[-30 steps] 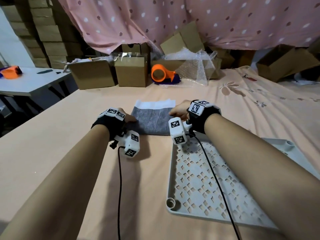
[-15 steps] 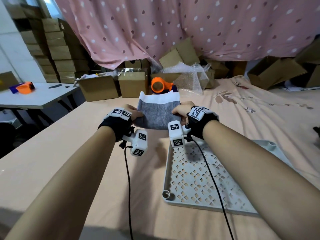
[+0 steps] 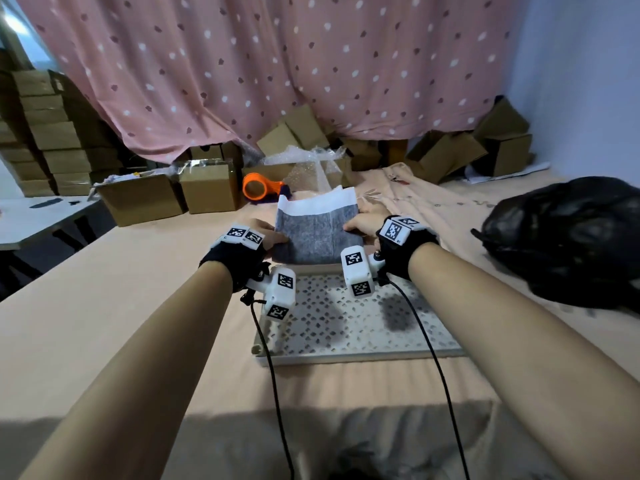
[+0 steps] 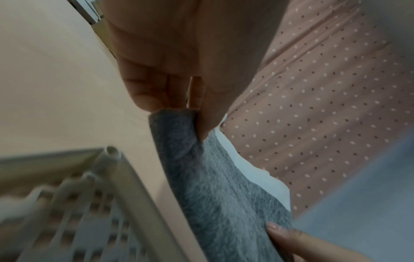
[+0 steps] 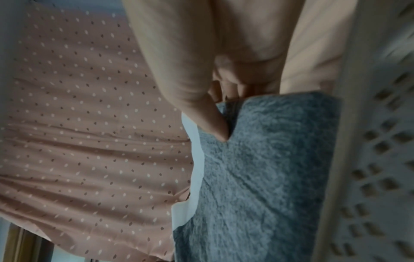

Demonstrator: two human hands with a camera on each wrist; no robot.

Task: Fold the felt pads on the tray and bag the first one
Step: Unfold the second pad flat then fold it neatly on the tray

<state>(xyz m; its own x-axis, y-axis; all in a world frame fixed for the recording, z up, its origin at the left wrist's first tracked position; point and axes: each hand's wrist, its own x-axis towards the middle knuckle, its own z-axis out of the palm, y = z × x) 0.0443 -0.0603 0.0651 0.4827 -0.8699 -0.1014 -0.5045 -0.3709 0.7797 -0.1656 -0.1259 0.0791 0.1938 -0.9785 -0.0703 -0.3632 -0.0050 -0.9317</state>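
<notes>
Head view first: the white perforated tray [image 3: 346, 327] lies flat on the peach-covered bed [image 3: 104, 306], with nothing resting on its grid that I can make out. Both hands hold one grey felt pad [image 3: 317, 237] upright over the tray's far edge, a white layer showing above the grey at the top.

Left of the tray, stacked boxes [image 3: 52, 133] stand against the wall, and a white table [image 3: 38, 216] sits beside the bed. Nearer the tray on that side, the left hand [image 3: 258, 233] pinches the pad's left edge; the left wrist view shows the thumb pressed on the grey face and the fingers [image 4: 145, 88] curled behind it.

Beyond the tray, open cartons [image 3: 173, 195] line the far edge of the bed, along with an orange tape dispenser [image 3: 258, 187] and crumpled bubble wrap [image 3: 311, 164]. Whatever the cartons hold is too small to tell. Behind them hangs a pink dotted curtain [image 3: 277, 64].

Right of the tray's centre, the right hand [image 3: 367, 221] pinches the pad's right edge, thumb in front and fingers [image 5: 235, 85] curled behind. Further right of the tray, a black bag [image 3: 561, 244] slumps on the bed, contents hidden, and more cartons [image 3: 485, 147] lean under the curtain.
</notes>
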